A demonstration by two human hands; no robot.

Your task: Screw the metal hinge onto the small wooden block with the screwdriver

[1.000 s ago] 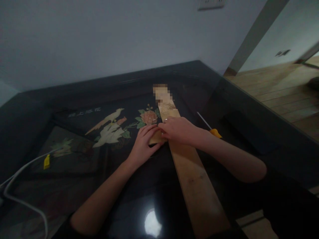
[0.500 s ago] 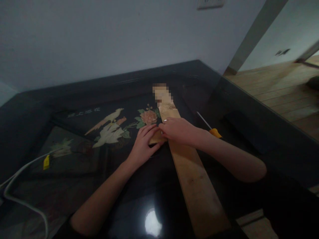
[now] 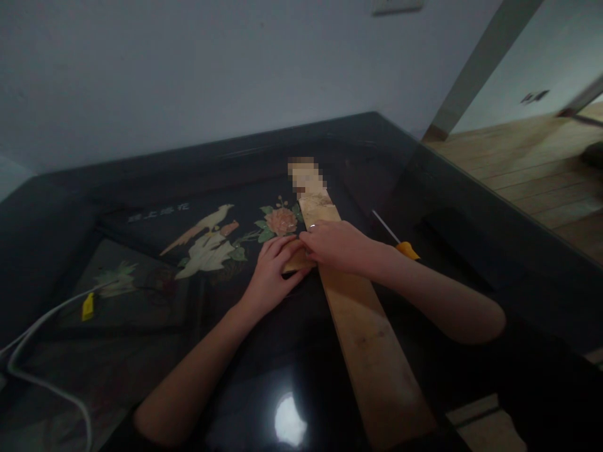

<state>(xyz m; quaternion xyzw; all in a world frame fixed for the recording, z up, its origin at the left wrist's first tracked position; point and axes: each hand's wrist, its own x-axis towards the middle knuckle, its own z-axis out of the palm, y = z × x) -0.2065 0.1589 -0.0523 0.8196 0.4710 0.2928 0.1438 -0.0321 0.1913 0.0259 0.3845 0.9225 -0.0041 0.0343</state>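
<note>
A long wooden board (image 3: pixel 372 342) lies lengthwise on a dark, glossy table (image 3: pixel 264 383). Against its left edge is a short piece of wood (image 3: pixel 298 261), partly covered by my fingers. My left hand (image 3: pixel 273 270) grips this short piece, its thumb on the near side and fingers over the far side. My right hand (image 3: pixel 336 245) rests across the board, a ring on one finger. Its fingertips are pinched together where the two pieces meet, touching my left fingers. Whatever is between them is hidden. To the right lies a screwdriver (image 3: pixel 407 250) with a yellow handle.
Inlaid bird and flower pictures (image 3: pixel 211 242) decorate the tabletop. At the left, a white cable (image 3: pixel 47 384) with a yellow tag (image 3: pixel 88 307) crosses the table. Behind stands a pale wall (image 3: pixel 188 75) with a socket. A dark flat item (image 3: pixel 464 245) lies at the right.
Very little differs. My right hand and wrist have shifted slightly upward at the joint of the two wood pieces. My left hand stays on the short piece.
</note>
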